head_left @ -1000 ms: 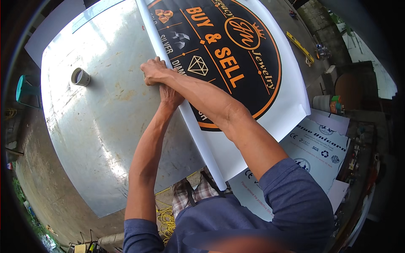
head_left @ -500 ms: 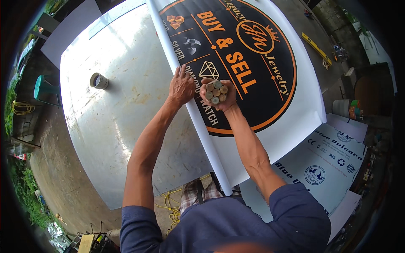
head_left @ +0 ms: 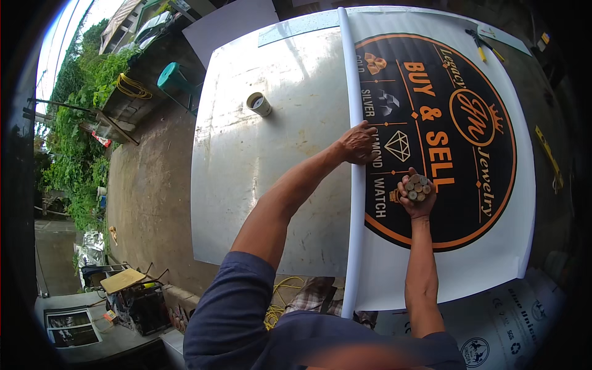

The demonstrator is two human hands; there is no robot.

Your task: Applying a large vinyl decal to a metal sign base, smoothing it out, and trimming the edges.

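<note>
A large printed vinyl sheet (head_left: pixel 394 271), white with a black-and-orange round design, covers the right part of a metal panel (head_left: pixel 271 197). Its left edge is wound into a long white roll (head_left: pixel 356 234). My left hand (head_left: pixel 359 143) lies over this roll with its fingers bent round onto the print. In my right fist (head_left: pixel 419 206), above the lower part of the design, is a bundle of round rods (head_left: pixel 416 187) seen end-on; what kind they are I cannot make out. The fist rests on or just above the print.
A small cup-like container (head_left: pixel 259 105) stands on the bare metal. Yellow-handled pliers (head_left: pixel 480 46) lie at the sheet's far right, and a yellow spirit level (head_left: pixel 549 157) is beyond its right edge. A green stool (head_left: pixel 176 80) stands left; yellow cord (head_left: pixel 277 302) lies near my body.
The view has swung left, so the panel appears farther right. My right hand, with the rods, has moved nearer me and away from my left hand. The left fingers have bent more over the roll.
</note>
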